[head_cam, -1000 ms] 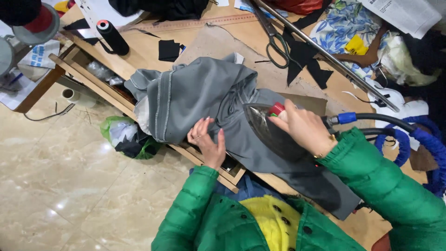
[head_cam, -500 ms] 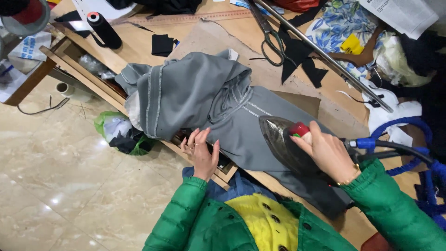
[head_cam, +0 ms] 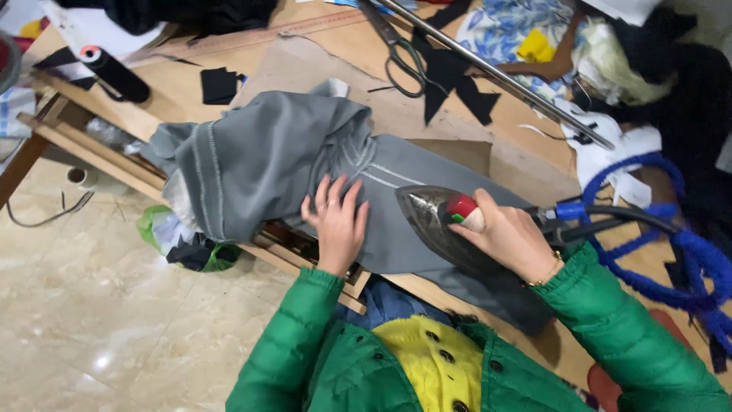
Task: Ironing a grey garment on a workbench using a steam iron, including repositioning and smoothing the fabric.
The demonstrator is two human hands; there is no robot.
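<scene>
A grey garment (head_cam: pixel 267 160) lies bunched across the edge of a wooden worktable (head_cam: pixel 175 99). My left hand (head_cam: pixel 335 221) presses flat on the grey cloth, fingers spread. My right hand (head_cam: pixel 507 236) grips the handle of a dark steam iron (head_cam: pixel 435 221) with a red knob. The iron's pointed sole rests on the cloth just right of my left hand. A blue-wrapped hose (head_cam: pixel 648 259) runs from the iron's back to the right.
Large scissors (head_cam: pixel 400 49), black fabric scraps (head_cam: pixel 454 80), a long metal rod (head_cam: pixel 496 72) and floral cloth (head_cam: pixel 511 27) lie at the back. A black thread spool (head_cam: pixel 114 72) sits far left. A green bag (head_cam: pixel 183 244) lies on the tiled floor under the table.
My left hand has slid up the grey cloth and flattened on it. The iron and my right hand have shifted right and toward me along the garment.
</scene>
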